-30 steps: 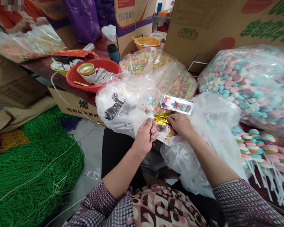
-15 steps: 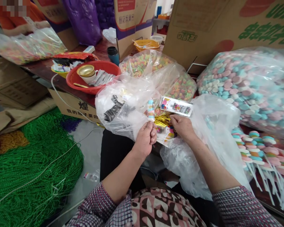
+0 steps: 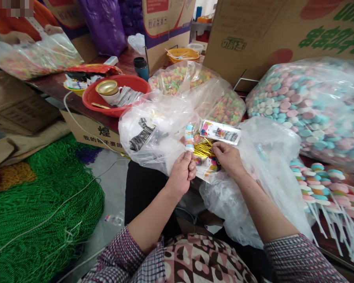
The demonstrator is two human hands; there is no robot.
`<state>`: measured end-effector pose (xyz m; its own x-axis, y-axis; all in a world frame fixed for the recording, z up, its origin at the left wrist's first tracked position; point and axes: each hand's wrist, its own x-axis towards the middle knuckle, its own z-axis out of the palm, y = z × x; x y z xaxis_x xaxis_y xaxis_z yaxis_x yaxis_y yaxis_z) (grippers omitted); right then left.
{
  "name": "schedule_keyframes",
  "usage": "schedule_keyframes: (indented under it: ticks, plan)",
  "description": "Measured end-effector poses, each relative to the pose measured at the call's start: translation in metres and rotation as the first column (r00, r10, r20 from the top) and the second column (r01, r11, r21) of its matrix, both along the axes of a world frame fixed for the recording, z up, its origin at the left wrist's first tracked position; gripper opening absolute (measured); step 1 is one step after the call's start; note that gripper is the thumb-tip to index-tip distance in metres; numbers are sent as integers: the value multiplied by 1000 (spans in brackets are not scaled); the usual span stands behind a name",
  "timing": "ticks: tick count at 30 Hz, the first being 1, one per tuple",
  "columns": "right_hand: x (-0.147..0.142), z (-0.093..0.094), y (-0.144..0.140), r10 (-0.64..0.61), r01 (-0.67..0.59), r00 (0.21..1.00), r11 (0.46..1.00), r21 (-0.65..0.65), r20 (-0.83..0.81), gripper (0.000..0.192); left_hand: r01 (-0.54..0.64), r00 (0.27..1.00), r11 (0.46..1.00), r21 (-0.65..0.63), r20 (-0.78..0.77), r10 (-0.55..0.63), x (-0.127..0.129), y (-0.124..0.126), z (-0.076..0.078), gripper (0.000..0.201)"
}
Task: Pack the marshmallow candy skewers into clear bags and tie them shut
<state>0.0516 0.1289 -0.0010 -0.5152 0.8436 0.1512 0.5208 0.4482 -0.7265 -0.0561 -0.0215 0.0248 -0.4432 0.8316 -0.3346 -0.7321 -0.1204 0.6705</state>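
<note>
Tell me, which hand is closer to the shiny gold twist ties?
Right. The right hand touches the gold twist ties; the left hand is just beside them, holding the candy stick.

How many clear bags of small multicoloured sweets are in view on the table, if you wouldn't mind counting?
3: one bag at far left beside another person, one at centre back near the orange basket, one just right of it. Others may be hidden.
</note>
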Motion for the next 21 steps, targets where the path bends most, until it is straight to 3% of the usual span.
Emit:
schedule_keyframes:
  ticks: [13, 21]
  plan:
    - [3, 6, -11, -92, 57, 968, 987, -153, -232, 25, 12, 1000, 998, -62, -16, -13, 2, 2, -4, 34]
    - [4, -2, -8, -140, 104, 953, 984, -144, -270, 27, 19, 999, 997, -70, -29, -21, 2, 3, -5, 33]
